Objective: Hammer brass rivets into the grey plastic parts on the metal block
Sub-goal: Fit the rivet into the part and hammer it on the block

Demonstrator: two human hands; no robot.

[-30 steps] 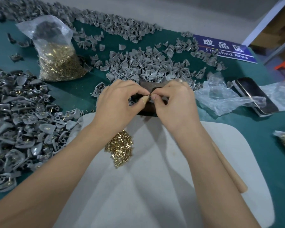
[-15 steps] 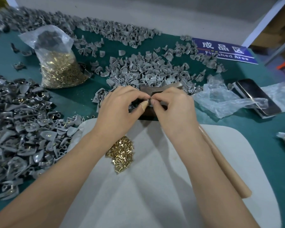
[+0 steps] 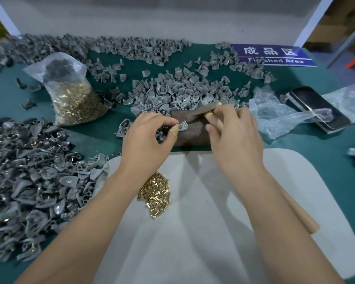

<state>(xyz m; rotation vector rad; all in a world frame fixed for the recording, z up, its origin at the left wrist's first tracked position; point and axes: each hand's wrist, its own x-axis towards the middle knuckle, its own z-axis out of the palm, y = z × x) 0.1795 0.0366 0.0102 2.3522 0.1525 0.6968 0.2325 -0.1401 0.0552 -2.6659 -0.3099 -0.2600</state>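
A rusty brown metal block (image 3: 193, 134) sits at the far edge of the white mat (image 3: 295, 181). On its left top lies a grey plastic part (image 3: 182, 126) with a brass rivet in it. My left hand (image 3: 146, 144) pinches this part between its taped thumb and forefinger. My right hand (image 3: 236, 136) curls round the wooden handle of the hammer (image 3: 217, 120) just behind its head, which lies across the block. The handle's end (image 3: 303, 218) shows beyond my right forearm. A small heap of loose brass rivets (image 3: 156, 193) lies on the mat between my forearms.
Grey plastic parts are heaped behind the block (image 3: 182, 93) and in a big pile at the left (image 3: 29, 171). A plastic bag of brass rivets (image 3: 74, 99) stands at the back left. At right lie crumpled clear plastic (image 3: 275, 117), a phone (image 3: 318, 109) and a blue sign (image 3: 273, 55).
My right hand has left the grey part and moved right onto the hammer handle. My left hand keeps pinching the part on the block.
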